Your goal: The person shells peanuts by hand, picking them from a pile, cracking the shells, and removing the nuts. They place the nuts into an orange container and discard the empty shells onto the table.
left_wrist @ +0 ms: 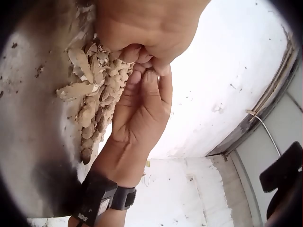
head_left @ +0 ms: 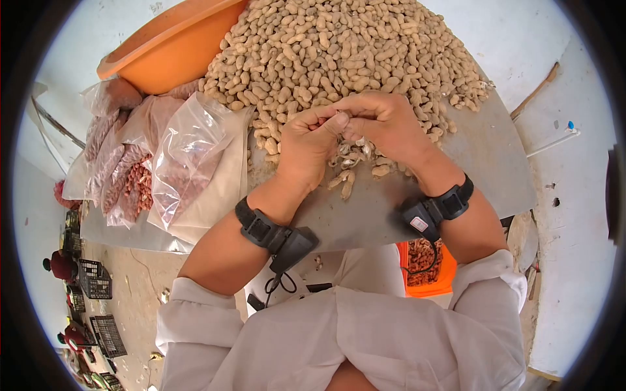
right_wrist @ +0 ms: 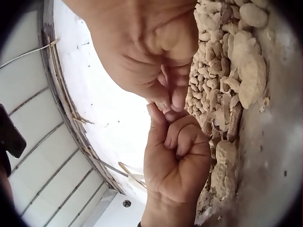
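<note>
Both hands meet at the fingertips just in front of a large heap of unshelled peanuts [head_left: 339, 52]. My left hand [head_left: 308, 148] has curled fingers, with reddish peanut kernels [head_left: 319, 122] showing between them. Thumb to thumb with it, my right hand [head_left: 390, 127] pinches at a small peanut, mostly hidden by the fingertips. In the left wrist view the right hand [left_wrist: 144, 109] reaches up to the left one. Below the hands, broken shells [head_left: 352, 155] and a few loose peanuts [head_left: 380, 171] lie on the grey metal tabletop [head_left: 352, 218].
An orange basin [head_left: 163, 49] leans at the back left. Clear plastic bags [head_left: 189, 156] of peanut kernels lie on the table's left side. Under the front edge stands an orange tub [head_left: 447, 270] holding red kernels. Black crates [head_left: 94, 279] stand on the floor far left.
</note>
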`<action>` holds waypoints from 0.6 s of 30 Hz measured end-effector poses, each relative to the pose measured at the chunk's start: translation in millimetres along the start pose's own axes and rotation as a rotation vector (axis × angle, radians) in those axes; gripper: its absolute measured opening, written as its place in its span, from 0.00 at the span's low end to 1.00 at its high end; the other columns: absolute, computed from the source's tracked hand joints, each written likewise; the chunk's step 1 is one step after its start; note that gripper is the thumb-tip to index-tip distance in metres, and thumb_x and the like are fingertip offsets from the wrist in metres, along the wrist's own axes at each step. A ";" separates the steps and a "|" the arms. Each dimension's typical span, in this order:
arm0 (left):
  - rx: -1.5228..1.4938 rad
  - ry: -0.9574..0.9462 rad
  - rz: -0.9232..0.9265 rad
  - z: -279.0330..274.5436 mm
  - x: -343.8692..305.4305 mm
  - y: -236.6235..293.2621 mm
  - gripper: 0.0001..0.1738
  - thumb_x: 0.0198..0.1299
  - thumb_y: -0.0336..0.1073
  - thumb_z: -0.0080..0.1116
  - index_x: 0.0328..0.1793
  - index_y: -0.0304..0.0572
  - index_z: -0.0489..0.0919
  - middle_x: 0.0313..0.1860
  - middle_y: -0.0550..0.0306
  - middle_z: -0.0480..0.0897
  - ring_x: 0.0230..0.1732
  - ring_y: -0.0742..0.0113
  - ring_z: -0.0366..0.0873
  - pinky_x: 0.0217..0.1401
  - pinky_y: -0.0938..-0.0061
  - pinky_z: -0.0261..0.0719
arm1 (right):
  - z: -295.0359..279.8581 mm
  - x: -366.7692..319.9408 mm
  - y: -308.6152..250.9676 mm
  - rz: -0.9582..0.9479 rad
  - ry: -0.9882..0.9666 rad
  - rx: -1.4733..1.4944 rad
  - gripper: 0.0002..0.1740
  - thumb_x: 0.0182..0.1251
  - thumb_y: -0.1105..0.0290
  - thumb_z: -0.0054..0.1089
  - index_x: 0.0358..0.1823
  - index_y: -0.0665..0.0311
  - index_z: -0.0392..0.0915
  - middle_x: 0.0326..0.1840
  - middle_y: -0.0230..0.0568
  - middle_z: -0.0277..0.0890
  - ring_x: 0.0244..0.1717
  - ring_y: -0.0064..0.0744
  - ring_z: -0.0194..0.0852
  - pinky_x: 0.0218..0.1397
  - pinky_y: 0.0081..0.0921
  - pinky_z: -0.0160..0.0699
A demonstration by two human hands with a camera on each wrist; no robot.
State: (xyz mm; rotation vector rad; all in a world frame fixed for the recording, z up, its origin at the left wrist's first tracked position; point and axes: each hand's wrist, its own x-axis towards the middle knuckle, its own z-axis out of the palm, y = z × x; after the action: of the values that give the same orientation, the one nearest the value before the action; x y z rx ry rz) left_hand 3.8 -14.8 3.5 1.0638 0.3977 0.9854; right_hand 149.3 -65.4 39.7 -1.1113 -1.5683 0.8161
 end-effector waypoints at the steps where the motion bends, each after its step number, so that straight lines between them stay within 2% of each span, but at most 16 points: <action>1: 0.000 0.006 0.008 -2.8 1.2 -3.3 0.09 0.61 0.31 0.56 0.43 0.34 0.79 0.23 0.64 0.76 0.17 0.84 0.62 0.17 0.87 0.56 | 0.4 -0.7 -0.3 0.004 0.003 0.005 0.13 0.55 0.80 0.56 0.43 0.66 0.80 0.30 0.35 0.79 0.31 0.20 0.76 0.35 0.17 0.76; 5: -0.008 0.017 0.031 -3.3 -0.4 -2.6 0.08 0.62 0.31 0.55 0.42 0.33 0.79 0.23 0.64 0.76 0.16 0.83 0.62 0.17 0.87 0.57 | 4.0 -1.5 -2.4 0.071 0.041 0.067 0.10 0.57 0.78 0.58 0.41 0.67 0.80 0.28 0.35 0.79 0.29 0.19 0.76 0.33 0.17 0.77; 8: -0.067 0.012 0.069 -1.9 1.6 -4.8 0.08 0.63 0.31 0.53 0.42 0.33 0.79 0.23 0.64 0.75 0.16 0.83 0.62 0.17 0.88 0.56 | 3.1 -1.4 3.2 0.070 0.054 0.175 0.09 0.58 0.77 0.59 0.41 0.69 0.79 0.30 0.36 0.79 0.29 0.20 0.77 0.33 0.16 0.78; 11: -0.102 0.032 0.066 1.5 -0.1 1.7 0.09 0.64 0.31 0.51 0.43 0.32 0.79 0.24 0.64 0.75 0.17 0.83 0.61 0.18 0.88 0.56 | 5.1 0.6 14.7 0.025 0.079 0.403 0.10 0.59 0.78 0.58 0.43 0.70 0.78 0.32 0.37 0.79 0.31 0.22 0.78 0.34 0.16 0.78; 14: -0.134 0.026 0.040 -0.1 -1.1 4.4 0.10 0.66 0.31 0.49 0.45 0.33 0.78 0.25 0.66 0.74 0.17 0.84 0.59 0.18 0.88 0.55 | 4.8 0.7 11.0 0.022 0.101 0.416 0.11 0.58 0.79 0.57 0.44 0.71 0.77 0.35 0.38 0.79 0.33 0.23 0.78 0.37 0.17 0.78; 18: -0.227 -0.010 -0.075 -2.6 1.0 4.0 0.10 0.67 0.34 0.46 0.40 0.36 0.76 0.25 0.67 0.71 0.17 0.82 0.57 0.17 0.87 0.54 | 1.0 2.8 9.8 -0.074 0.069 0.223 0.11 0.58 0.79 0.57 0.43 0.69 0.78 0.38 0.37 0.79 0.37 0.22 0.78 0.40 0.19 0.77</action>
State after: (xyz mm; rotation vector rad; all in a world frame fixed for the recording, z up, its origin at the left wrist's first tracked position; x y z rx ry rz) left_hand 0.6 -12.0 5.9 0.8433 0.3070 0.9342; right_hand 150.6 -59.4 31.5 -0.9062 -1.4148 0.8708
